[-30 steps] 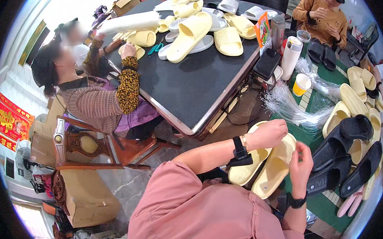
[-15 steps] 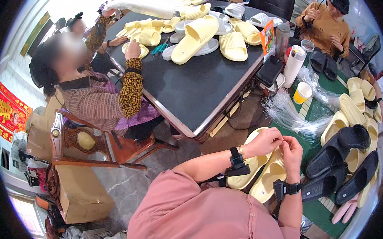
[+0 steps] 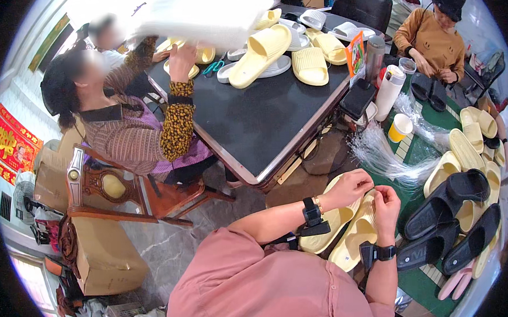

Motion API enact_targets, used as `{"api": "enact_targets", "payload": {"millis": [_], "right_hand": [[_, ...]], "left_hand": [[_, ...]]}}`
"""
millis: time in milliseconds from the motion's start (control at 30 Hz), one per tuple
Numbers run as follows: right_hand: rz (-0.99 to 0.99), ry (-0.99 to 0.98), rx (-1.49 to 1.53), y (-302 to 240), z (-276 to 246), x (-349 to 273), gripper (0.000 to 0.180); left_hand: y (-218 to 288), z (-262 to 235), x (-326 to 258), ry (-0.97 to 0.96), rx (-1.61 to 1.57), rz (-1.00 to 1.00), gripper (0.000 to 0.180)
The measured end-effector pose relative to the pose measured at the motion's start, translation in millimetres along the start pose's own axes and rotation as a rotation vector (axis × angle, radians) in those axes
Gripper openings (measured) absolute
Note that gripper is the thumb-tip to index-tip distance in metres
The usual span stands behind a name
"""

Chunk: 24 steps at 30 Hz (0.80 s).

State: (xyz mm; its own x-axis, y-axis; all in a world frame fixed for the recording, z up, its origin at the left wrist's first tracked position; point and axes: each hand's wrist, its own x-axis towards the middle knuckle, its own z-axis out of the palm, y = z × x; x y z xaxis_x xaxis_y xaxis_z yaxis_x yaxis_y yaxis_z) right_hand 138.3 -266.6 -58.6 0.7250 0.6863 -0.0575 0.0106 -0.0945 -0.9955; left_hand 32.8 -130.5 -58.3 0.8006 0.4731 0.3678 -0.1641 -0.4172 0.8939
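A pair of pale yellow slide slippers lies side by side just below my hands, the left slipper (image 3: 325,233) partly behind my left wrist, the right slipper (image 3: 357,240) nearer my right. My left hand (image 3: 353,188) is pinched closed at the top of the pair. Facing it, my right hand (image 3: 387,204) is pinched closed too, fingertips almost meeting the left's over the right slipper's strap end. Whatever is between the fingers is too small to make out. Just beyond lies a bundle of clear thin plastic strands (image 3: 389,157) on the green table (image 3: 375,178).
Black slippers (image 3: 432,206) and more yellow ones (image 3: 466,150) pile up at right, beside a paper cup (image 3: 400,127) and white bottle (image 3: 389,93). A dark table (image 3: 252,124) with slippers stands ahead. One co-worker (image 3: 130,107) sits left, another (image 3: 431,37) far right.
My hands stay in almost the same place, both still pinched. The left co-worker's white plastic sheet now spreads over the far slippers. The far-right co-worker has lowered a raised hand toward black slippers.
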Motion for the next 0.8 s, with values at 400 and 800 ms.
{"api": "enact_targets", "payload": {"millis": [400, 800], "right_hand": [[-0.095, 0.041, -0.053, 11, -3, -4, 0.008], [-0.244, 0.064, -0.208, 1, 2, -5, 0.011]], "left_hand": [[-6, 1, -2, -0.017, -0.096, -0.137, 0.016], [-6, -1, 2, -0.050, -0.145, -0.254, 0.018]]}}
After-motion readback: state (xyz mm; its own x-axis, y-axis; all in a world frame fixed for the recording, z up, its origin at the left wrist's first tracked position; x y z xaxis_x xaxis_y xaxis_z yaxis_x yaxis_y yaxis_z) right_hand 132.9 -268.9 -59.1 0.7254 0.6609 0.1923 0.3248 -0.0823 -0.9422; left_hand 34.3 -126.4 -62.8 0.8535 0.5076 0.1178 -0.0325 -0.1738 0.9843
